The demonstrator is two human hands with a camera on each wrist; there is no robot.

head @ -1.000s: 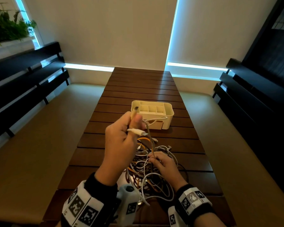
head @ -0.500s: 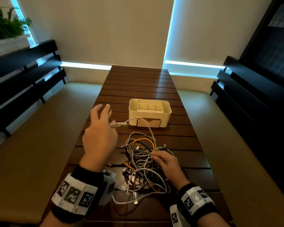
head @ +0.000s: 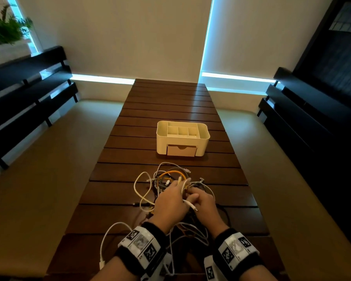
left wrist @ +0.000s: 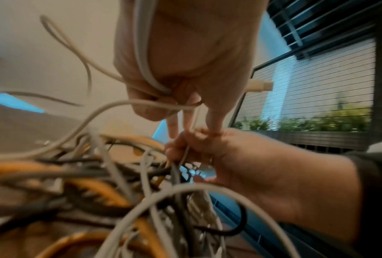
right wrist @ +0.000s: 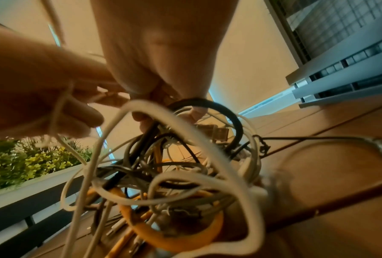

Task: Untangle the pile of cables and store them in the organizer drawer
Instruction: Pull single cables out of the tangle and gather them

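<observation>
- Surface (head: 170,102): dark wood slats, long, runs away from camera twd wall; benches (head: 28,94) both sides, plant (head: 4,31) top left.
- Organizer (head: 182,137): cream box w/ open top compartments, sits mid-surface, well beyond the hands. Drawer (head: 181,150) in its front face, looks closed, nothing seen in it.
- Cable pile (head: 170,179): tangled heap on surface betw organizer and person, apart from organizer. Mix of white, grey, black + orange cable (head: 171,174) looping at far side. White loops spill left of pile and back past left wrist; white plug end lies near the surface's near edge (head: 102,264).
- Left hand (head: 168,203): over pile centre, touching right hand. Wrist view: grip closed on white cable (left wrist: 146,69), which runs across palm and is tucked under curled fingers; 2 fingers point down to right hand; white connector (left wrist: 260,85) sticks out beside hand.
- Right hand (head: 206,205): just right of left hand, on top of pile. Grip pinching thin white strand at fingertips (left wrist: 181,148); exact cable hard to tell, blurred. Small white plug tip (head: 190,205) pokes out betw the 2 hands.
- Wristbands w/ printed markers on both wrists (head: 142,244).
</observation>
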